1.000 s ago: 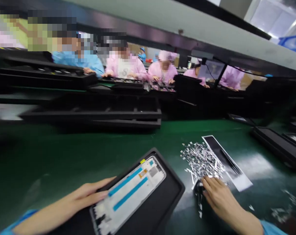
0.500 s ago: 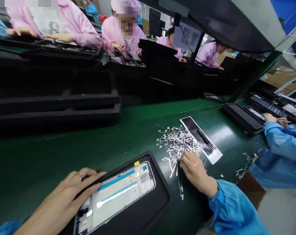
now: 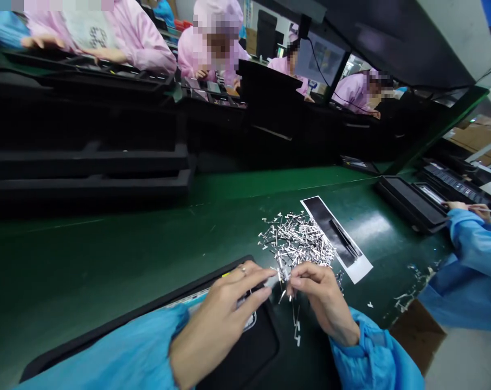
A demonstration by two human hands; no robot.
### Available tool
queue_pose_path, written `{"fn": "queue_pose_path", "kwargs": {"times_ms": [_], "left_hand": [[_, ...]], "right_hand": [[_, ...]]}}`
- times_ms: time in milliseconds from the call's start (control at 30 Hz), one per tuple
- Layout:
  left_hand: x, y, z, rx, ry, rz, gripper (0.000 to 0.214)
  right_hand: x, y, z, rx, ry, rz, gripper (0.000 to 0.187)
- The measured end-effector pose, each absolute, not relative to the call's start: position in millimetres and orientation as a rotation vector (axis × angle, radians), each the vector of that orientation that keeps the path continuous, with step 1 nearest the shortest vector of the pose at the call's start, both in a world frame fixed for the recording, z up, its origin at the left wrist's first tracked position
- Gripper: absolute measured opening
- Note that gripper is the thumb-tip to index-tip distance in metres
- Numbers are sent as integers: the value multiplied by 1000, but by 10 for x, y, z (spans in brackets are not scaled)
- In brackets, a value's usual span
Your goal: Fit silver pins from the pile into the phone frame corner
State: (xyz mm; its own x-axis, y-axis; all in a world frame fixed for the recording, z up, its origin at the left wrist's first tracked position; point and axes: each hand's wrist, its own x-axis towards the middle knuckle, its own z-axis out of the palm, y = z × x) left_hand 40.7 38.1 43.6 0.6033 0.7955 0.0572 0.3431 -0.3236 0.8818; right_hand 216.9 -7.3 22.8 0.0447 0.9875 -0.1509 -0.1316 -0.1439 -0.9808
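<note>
1. Right hand (image 3: 322,300): curled shut, thumb and forefinger pinched on one thin silver strip (image 3: 285,279) at the near edge of the heap.
2. Left hand (image 3: 225,311): flat and open, fingers spread, resting on the phone frame (image 3: 250,320) in the black tray (image 3: 245,352); fingertips reaching toward the same strip, just beside the right hand's pinch.
3. Heap of strips (image 3: 296,244): lying loose on the green tabletop (image 3: 107,254), just beyond the right hand; a few stray pieces (image 3: 296,327) trailing below it, between the two wrists.
4. Paper sheet (image 3: 337,238): dark with white border, beyond and to the right of the right hand, touching the heap's far side.
5. Handling, as a judgement: very light, thin, probably bendable; likely tangled with neighbours and easily scattered. Best taken singly, by one end, between fingertip pads, with a gentle pinch so as not to kink it.
6. Phone frame: looks stiff but thin and delicate; better steadied by flat pressure than squeezed.
7. Further off: stacked black trays (image 3: 86,173) beyond the left hand; another person's blue sleeve (image 3: 473,244) well to the right of the right hand.
</note>
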Motion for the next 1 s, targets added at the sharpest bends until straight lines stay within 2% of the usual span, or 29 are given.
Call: {"fn": "queue_pose_path", "kwargs": {"times_ms": [167,400,667,1000], "left_hand": [[561,349,437,1687,755,637,23],[506,302,380,1684,815,751,17],[469,269,345,1698,953,883,11],[531,208,392,1697,954,880,19]], "right_hand": [[2046,-88,220,-1026,-788,1599,7],[1981,-110,179,-901,-714,1733,14],[1926,-135,83,-962,-881,1589,13],[1937,-139,74,-1047,-1079,1369,14]]}}
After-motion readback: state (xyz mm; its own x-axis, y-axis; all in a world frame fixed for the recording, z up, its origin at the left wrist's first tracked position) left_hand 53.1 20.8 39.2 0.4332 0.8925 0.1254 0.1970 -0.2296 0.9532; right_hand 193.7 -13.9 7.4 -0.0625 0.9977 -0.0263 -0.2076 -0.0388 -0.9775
